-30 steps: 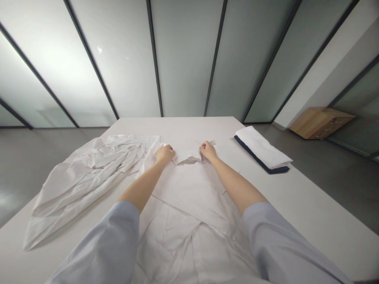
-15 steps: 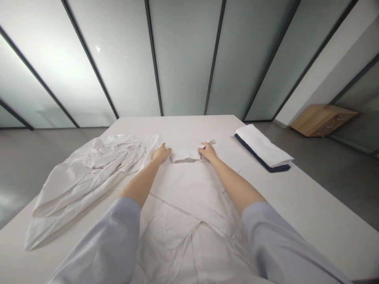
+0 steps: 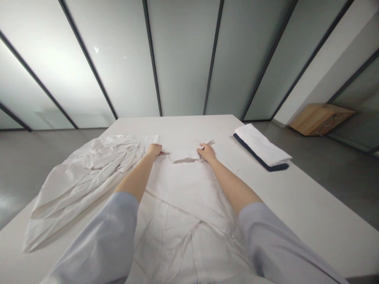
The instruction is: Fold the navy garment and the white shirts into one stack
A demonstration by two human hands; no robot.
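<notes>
A white shirt (image 3: pixel 185 185) lies spread on the table in front of me, its far end at the collar and its near part wrinkled. My left hand (image 3: pixel 154 150) is closed at the shirt's far left corner, the fingertips pinching a bit of cloth. At the far right corner my right hand (image 3: pixel 207 152) also pinches the cloth, and a small flap of fabric sticks up beyond its fingers. Between the hands, a narrow shadowed gap shows along the collar edge. My left forearm passes close to a heap of white cloth.
Crumpled white cloth (image 3: pixel 89 173) lies in a heap on the left of the white table (image 3: pixel 299 205). On the right, a folded white cloth (image 3: pixel 260 144) rests on a dark blue folded one (image 3: pixel 274 168). Frosted glass panels stand behind; a wooden cabinet (image 3: pixel 319 118) is beyond at right.
My left hand has moved a little to the left, drawing the shirt's corner outward. My right hand stays nearly where it was, still pinching the cloth.
</notes>
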